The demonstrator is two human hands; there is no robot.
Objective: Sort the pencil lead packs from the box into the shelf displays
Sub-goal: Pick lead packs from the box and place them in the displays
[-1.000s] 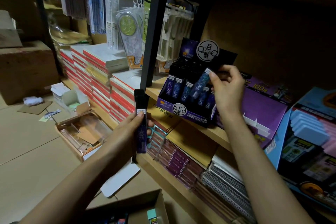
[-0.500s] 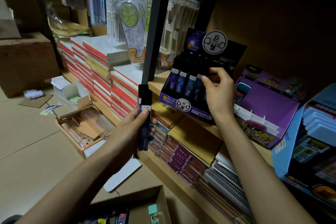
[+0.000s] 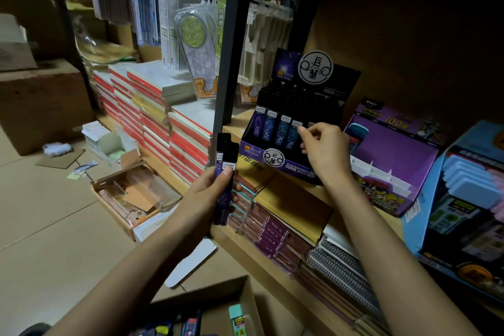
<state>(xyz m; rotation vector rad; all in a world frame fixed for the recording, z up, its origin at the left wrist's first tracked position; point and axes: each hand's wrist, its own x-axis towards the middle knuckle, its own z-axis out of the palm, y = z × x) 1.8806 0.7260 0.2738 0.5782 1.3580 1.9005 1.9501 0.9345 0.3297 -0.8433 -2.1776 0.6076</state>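
The pack (image 3: 294, 136) that was held tilted over the display box (image 3: 275, 169) a second ago is now seen seated in the front row, fourth from the left, upright beside three others. The right hand (image 3: 324, 151) is kept at it: the fingers are curled and thumb and forefinger are set at the white label at its top, though whether it is pinched or merely touched cannot be told. Lower left, two packs (image 3: 224, 207) are gripped upright in the left hand (image 3: 211, 194), the thumb laid across the front one. They are fanned a little wider than before, so both white labels are shown. The display box is stood on the wooden shelf (image 3: 236, 125), near a purple display (image 3: 392, 157) on its right. At the bottom edge the cardboard box (image 3: 246, 299) is glimpsed, with more packs lying inside.
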